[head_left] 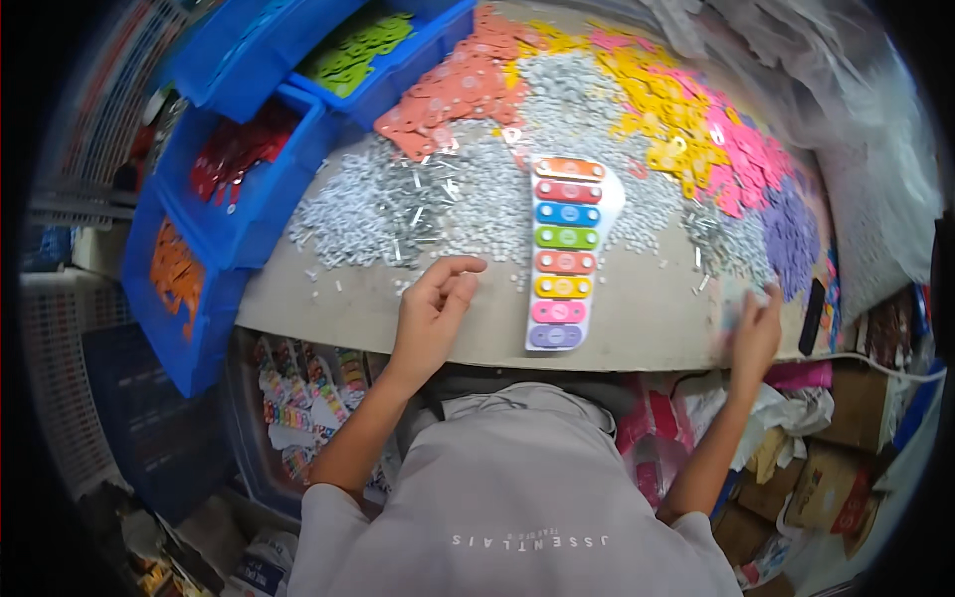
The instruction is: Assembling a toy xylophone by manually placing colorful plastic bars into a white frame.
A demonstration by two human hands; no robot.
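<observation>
The left hand (436, 303) curls left of centre, thumb and forefinger slightly apart; the right hand (757, 333) reaches up at right, its grip too blurred to tell. Between them, a white tapered board with eight multicoloured bars (565, 262) lies on the beige tabletop (657, 328), blue plastic bins (282, 184) at upper left.

A tabletop (647, 333) is being lit brightly by a source outside the frame, while the space below its front edge is being left dimmer; glare is being thrown back by clear plastic bags (865, 159), the right hand (756, 336) is being softened by blur, and straight edges are being bent toward a blackened rim
</observation>
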